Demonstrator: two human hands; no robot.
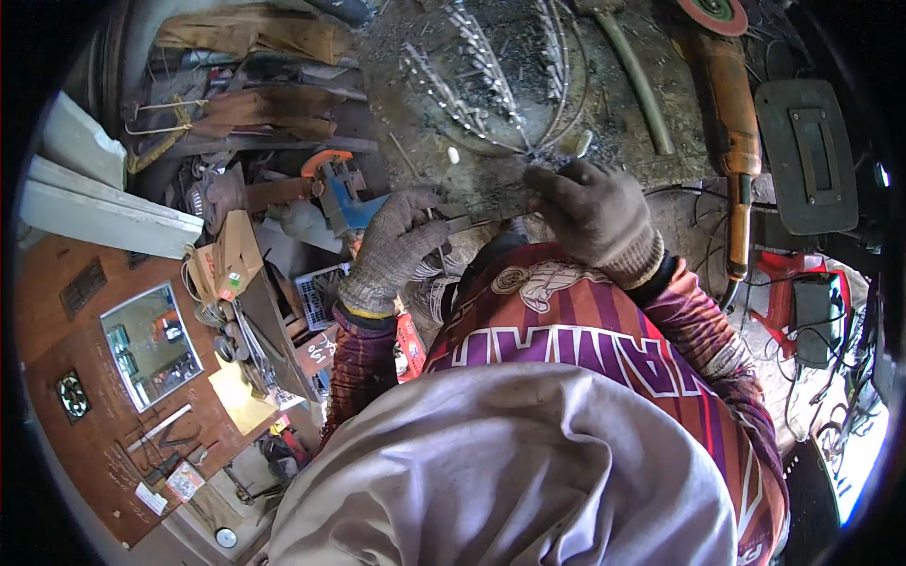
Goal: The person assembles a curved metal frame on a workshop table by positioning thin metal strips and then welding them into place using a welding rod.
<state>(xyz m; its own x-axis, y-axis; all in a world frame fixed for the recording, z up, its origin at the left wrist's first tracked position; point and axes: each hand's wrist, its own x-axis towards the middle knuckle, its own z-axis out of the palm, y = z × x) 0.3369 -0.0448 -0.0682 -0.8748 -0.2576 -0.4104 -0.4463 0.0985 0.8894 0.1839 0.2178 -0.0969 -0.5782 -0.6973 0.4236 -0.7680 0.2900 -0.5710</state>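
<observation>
On the worktable point(623, 90) lies a wire piece point(486, 71), several curved metal stems lined with small pale bits that meet at a point near the table's front edge. My right hand point(595, 212), in a grey-brown knit glove, is closed right by that meeting point; its fingertips hide whatever they pinch. Lower and to the left, my gloved left hand point(396, 245) has its fingers curled around a thin metal rod point(436, 238). A loose thin rod point(404, 154) and two small white pieces rest on the tabletop near the stems.
A hammer point(637, 80) lies at the table's right, beside an orange angle grinder point(731, 123). Farther right are a dark flat plate point(807, 156) and a red-framed machine point(802, 307) with cables. At left stand a blue clamp-like tool point(349, 203) and a brown tool board point(80, 377).
</observation>
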